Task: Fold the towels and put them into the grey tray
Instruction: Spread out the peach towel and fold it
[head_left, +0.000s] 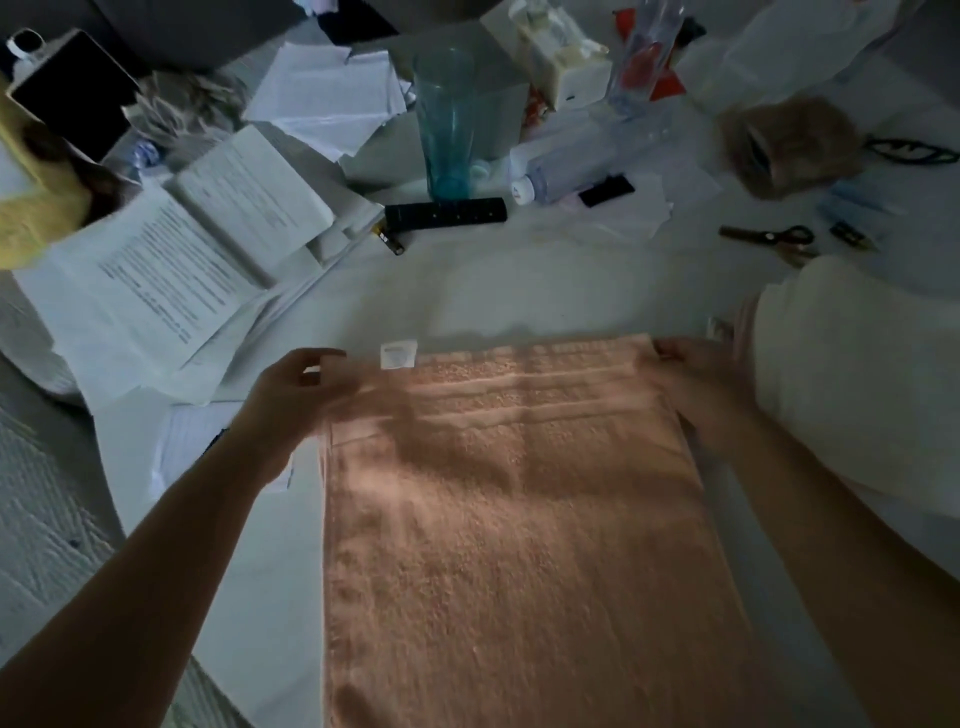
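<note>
A peach towel (519, 519) lies flat on the white table and runs from the middle of the view down to its near edge. A small white label (398, 355) sticks out at its far edge. My left hand (296, 395) is at the towel's far left corner, fingers curled around it. At the far right corner my right hand (698, 376) pinches the edge. A white bulky cloth pile (857, 389) sits just right of my right hand, with a pink edge under it. I see no grey tray.
Clutter fills the far half of the table: stacked papers (208, 244), a blue-green glass (449, 119), a black remote (445, 212), a lying plastic bottle (576, 161), scissors (769, 238) and a yellow cloth (31, 197). More paper lies left of the towel.
</note>
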